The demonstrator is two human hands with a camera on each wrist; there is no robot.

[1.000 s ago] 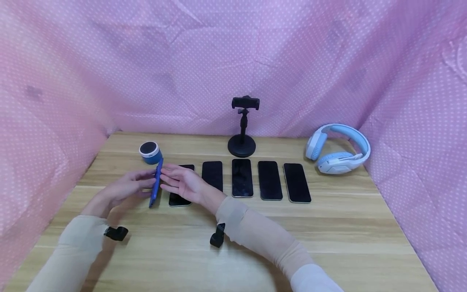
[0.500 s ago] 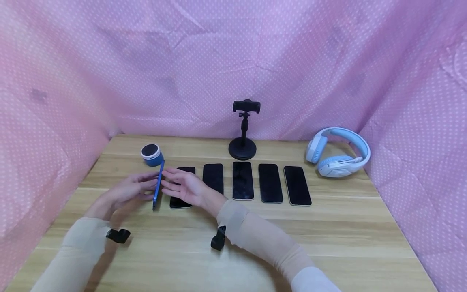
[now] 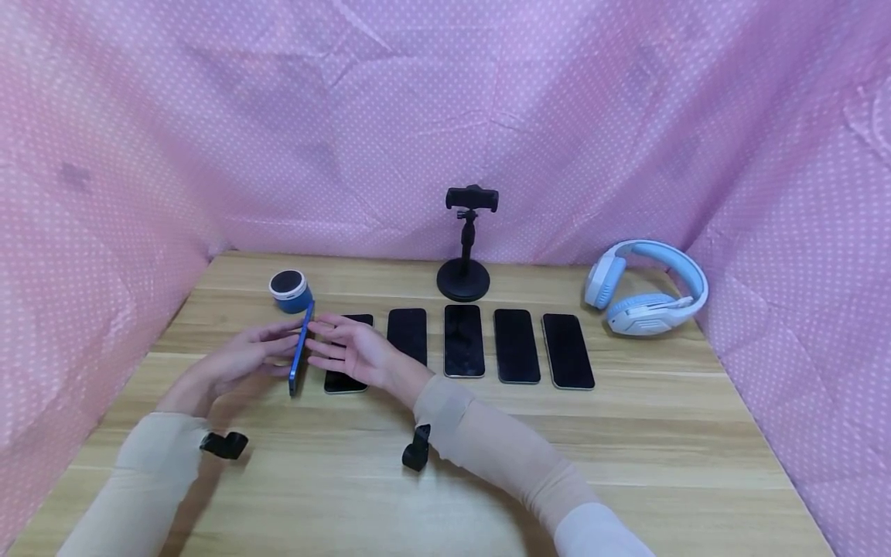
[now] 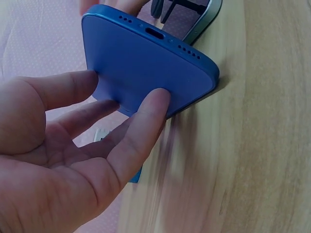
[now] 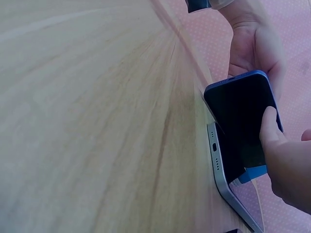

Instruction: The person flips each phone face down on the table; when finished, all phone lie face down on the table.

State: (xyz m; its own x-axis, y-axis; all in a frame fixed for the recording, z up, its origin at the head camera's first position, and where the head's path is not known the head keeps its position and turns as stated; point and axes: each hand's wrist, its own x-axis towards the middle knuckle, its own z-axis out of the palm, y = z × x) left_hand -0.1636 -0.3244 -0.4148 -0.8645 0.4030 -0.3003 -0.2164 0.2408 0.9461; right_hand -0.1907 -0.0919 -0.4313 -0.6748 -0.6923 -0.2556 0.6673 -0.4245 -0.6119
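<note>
A blue smartphone [image 3: 302, 352] stands upright on its long edge at the left of the table, its back towards my left hand [image 3: 240, 362] and its dark screen [image 5: 243, 116] facing my right hand [image 3: 358, 354]. Extended fingertips of the left hand touch the blue back [image 4: 141, 63] in the left wrist view. On the other side, the right hand's fingers are nearly straight and meet the screen; its thumb [image 5: 269, 121] lies by the phone's edge in the right wrist view. Under the right hand, a black-screened phone [image 3: 344, 382] lies flat, partly covered.
Several more dark phones lie flat in a row to the right, including one at the middle [image 3: 462, 340]. Behind them stand a black phone stand [image 3: 465, 275], a blue and white round speaker [image 3: 291, 294] and white-blue headphones [image 3: 643, 309]. Pink dotted cloth [image 3: 348, 139] surrounds the table.
The blue phone has turned slightly more upright between the hands. Both hands stay in nearly the same place; the whole view shifts a little with the head.
</note>
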